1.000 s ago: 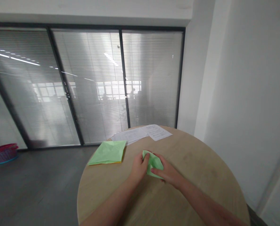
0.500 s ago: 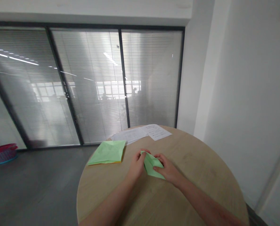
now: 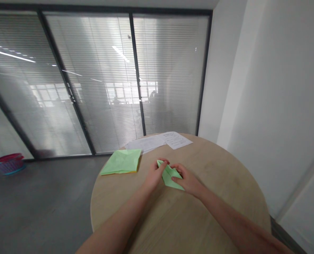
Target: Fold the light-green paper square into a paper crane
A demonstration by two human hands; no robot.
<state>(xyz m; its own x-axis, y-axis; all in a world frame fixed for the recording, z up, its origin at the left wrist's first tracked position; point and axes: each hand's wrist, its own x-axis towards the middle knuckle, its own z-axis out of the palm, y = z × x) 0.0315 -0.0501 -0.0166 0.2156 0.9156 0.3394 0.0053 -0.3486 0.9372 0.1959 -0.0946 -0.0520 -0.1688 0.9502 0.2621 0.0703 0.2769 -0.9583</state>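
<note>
Between my two hands is a folded sheet of light green paper (image 3: 170,178), tilted just above or resting on the table; the gap, if any, is hard to judge. My left hand (image 3: 156,173) is closed on its upper left corner, with the thumb on the near face. On the right side, my right hand (image 3: 185,180) pinches the sheet, thumb in front and fingers behind. The far fingertips of both hands are partly hidden behind the paper.
A stack of green paper (image 3: 122,161) with a yellow edge underneath lies at the table's left. White printed sheets (image 3: 178,140) lie at the far edge of the round wooden table (image 3: 215,165). A pink and blue basket (image 3: 8,164) stands on the floor.
The whole view has shifted, so the table sits slightly higher in the picture. The thumbs have moved slightly on the green paper, its upper edge looks more folded, and both hands keep hold.
</note>
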